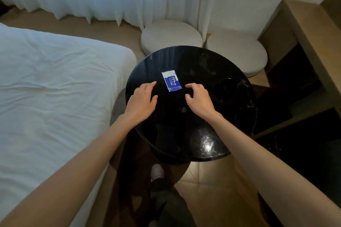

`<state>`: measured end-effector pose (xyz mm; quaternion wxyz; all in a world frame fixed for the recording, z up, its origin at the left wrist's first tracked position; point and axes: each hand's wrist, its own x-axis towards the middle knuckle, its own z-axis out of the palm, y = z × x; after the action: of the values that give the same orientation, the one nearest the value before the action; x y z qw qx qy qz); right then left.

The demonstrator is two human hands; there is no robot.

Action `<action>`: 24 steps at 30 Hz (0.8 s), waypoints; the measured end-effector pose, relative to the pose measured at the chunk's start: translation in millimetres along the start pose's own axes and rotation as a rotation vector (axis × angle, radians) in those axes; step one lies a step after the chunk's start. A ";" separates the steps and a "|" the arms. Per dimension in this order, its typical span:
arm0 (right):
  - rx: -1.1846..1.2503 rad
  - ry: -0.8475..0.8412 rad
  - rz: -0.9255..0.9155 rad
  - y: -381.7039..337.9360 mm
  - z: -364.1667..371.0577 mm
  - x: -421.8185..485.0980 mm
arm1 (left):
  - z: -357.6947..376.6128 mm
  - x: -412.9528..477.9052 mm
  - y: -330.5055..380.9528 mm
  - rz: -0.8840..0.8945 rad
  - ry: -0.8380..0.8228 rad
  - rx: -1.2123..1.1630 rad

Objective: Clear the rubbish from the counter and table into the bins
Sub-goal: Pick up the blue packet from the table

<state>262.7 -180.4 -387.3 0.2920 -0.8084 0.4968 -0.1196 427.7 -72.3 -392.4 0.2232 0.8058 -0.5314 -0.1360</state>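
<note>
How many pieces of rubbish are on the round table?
1: a blue-and-white sachet flat near the middle of the table. A dim round shape right of it cannot be identified.

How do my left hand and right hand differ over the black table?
The left hand has its fingers fairly straight; the right hand has them bent, claw-like. The right hand's fingertips lie nearer the wipe packet than the left hand's. Both are above the black table, one either side of the packet, and hold nothing.
</note>
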 end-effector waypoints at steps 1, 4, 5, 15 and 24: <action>-0.003 -0.024 0.012 0.0 8.3 14.4 | 2.1 12.0 -5.9 -0.004 -0.004 0.001; -0.013 -0.096 0.059 4.9 32.3 56.9 | 9.5 49.0 -22.6 -0.014 -0.019 -0.005; -0.013 -0.116 0.082 7.8 40.0 69.3 | 12.8 60.4 -28.0 -0.017 -0.032 -0.006; -0.178 -0.166 0.234 6.6 95.2 170.0 | 45.2 161.4 -62.4 -0.003 -0.167 0.049; -0.055 -0.231 0.230 6.6 99.8 174.7 | 57.3 171.6 -57.4 0.045 -0.233 0.055</action>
<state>389.6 -299.9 -488.1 0.3368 -0.7622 0.5523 0.0221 515.6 -222.7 -467.7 0.1408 0.7783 -0.5750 -0.2090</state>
